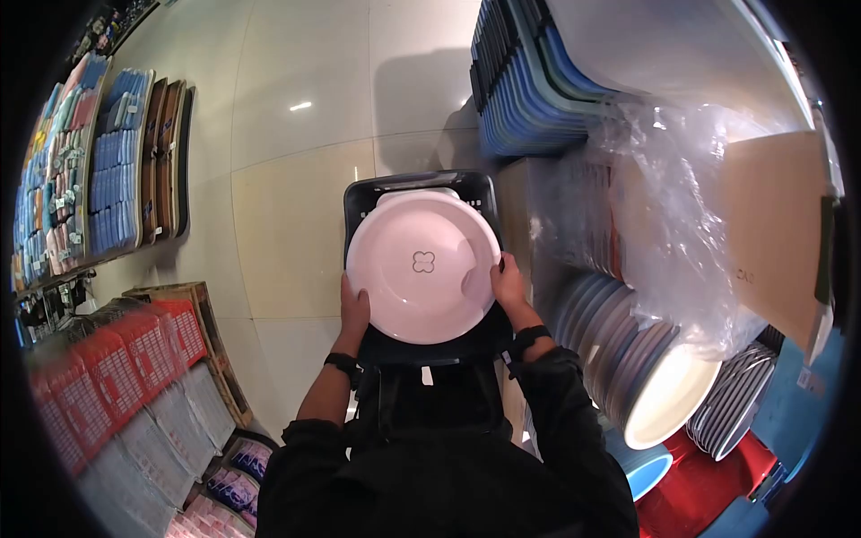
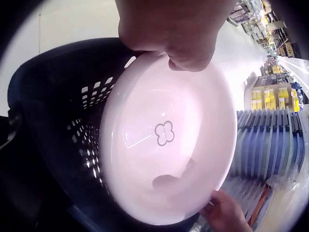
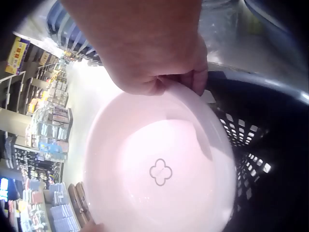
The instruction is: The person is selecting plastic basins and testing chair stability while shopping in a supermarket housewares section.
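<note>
A round pink basin [image 1: 421,287] with a four-lobed mark at its centre is held over a black basket [image 1: 359,202] with perforated sides. At the basin's left rim the left hand [image 1: 354,308] grips the edge, thumb on the inside. The right hand [image 1: 509,285] pinches the opposite rim. In the left wrist view the basin [image 2: 169,183] is tilted against the dark basket wall [image 2: 53,96], with the left hand [image 2: 169,31] at its top edge. The right wrist view shows the right hand [image 3: 149,53] with fingers curled under the rim of the basin [image 3: 130,203].
Stacked basins [image 1: 619,341], blue tubs [image 1: 538,108], clear plastic wrap [image 1: 682,197] and a cardboard box [image 1: 776,233] stand at the right. Racks of packaged goods [image 1: 117,170] and red baskets [image 1: 126,359] line the left. Pale tiled floor [image 1: 296,206] lies between.
</note>
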Demonstrator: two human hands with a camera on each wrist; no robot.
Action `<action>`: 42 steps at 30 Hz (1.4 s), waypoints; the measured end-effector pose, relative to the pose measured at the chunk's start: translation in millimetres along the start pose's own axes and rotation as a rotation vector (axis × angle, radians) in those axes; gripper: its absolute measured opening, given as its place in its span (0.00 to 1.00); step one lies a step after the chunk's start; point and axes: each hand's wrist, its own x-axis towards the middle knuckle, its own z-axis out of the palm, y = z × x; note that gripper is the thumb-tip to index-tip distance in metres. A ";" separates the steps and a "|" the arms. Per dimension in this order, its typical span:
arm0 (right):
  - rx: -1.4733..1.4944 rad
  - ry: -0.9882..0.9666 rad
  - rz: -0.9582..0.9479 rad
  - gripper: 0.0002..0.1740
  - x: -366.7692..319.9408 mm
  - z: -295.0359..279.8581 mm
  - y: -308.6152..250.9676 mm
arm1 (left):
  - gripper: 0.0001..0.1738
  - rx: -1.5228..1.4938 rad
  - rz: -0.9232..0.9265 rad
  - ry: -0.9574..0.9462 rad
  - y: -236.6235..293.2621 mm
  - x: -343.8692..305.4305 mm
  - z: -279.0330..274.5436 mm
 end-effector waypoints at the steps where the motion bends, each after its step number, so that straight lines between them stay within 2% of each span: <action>1: -0.060 -0.024 0.026 0.23 2.6 -4.3 -6.6 | 0.37 0.034 -0.039 0.020 7.6 0.4 3.1; 6: -0.177 -0.090 0.054 0.26 9.8 5.0 -16.1 | 0.39 0.027 -0.189 0.044 33.9 6.6 3.5; 8: -0.115 0.118 -0.103 0.28 11.9 26.7 4.0 | 0.36 -0.123 -0.276 0.025 47.0 7.9 -3.0; 9: -0.114 0.117 -0.105 0.28 11.5 26.6 4.6 | 0.36 -0.122 -0.276 0.028 43.8 10.3 -7.3; 12: -0.129 0.081 -0.125 0.27 12.5 20.8 1.8 | 0.32 -0.045 -0.262 -0.060 46.8 15.3 -23.3; 14: -0.254 -0.018 -0.028 0.24 10.7 7.2 -13.7 | 0.30 0.298 -0.363 -0.125 77.0 11.9 -35.3; 15: -0.256 -0.021 -0.029 0.24 12.6 2.6 -18.7 | 0.30 0.296 -0.367 -0.124 66.5 12.4 -35.1; 17: -0.306 -0.021 -0.043 0.22 18.2 -4.2 -24.1 | 0.31 -0.029 -0.487 -0.190 35.3 12.5 -33.6; 21: -0.303 0.001 -0.046 0.22 15.8 -9.0 -29.9 | 0.34 -0.029 -0.379 -0.156 46.5 -7.9 -19.1; 23: -0.305 0.013 -0.044 0.22 13.0 -8.2 -32.9 | 0.39 -0.311 -0.427 -0.129 42.8 -13.0 -13.4; 30: -0.313 0.014 0.003 0.21 12.7 0.7 -38.3 | 0.41 -0.398 -0.402 -0.169 37.4 -15.9 -5.2; 33: -0.306 0.003 -0.005 0.26 13.4 5.5 -36.0 | 0.40 -0.489 -0.369 -0.209 45.9 -23.2 -5.9; 35: -0.350 -0.036 -0.022 0.33 8.2 5.2 -42.1 | 0.37 -0.363 -0.477 -0.170 46.9 -28.7 -2.1; 36: -0.350 -0.034 -0.024 0.33 6.1 6.9 -40.1 | 0.37 -0.365 -0.474 -0.169 44.8 -31.7 -2.7; 38: -0.336 -0.033 -0.135 0.40 -1.5 11.4 -36.2 | 0.36 -0.439 -0.406 -0.232 41.1 -39.7 -4.5; 39: -0.336 -0.028 -0.139 0.40 -7.5 16.6 -32.8 | 0.36 -0.443 -0.400 -0.231 45.2 -43.8 -7.9; 41: -0.582 0.103 -0.302 0.44 -17.2 28.6 -25.3 | 0.30 -0.437 -0.442 -0.325 56.1 -52.6 -15.9; 42: -0.582 0.106 -0.306 0.44 -17.8 29.7 -23.7 | 0.30 -0.440 -0.437 -0.323 50.9 -57.4 -16.7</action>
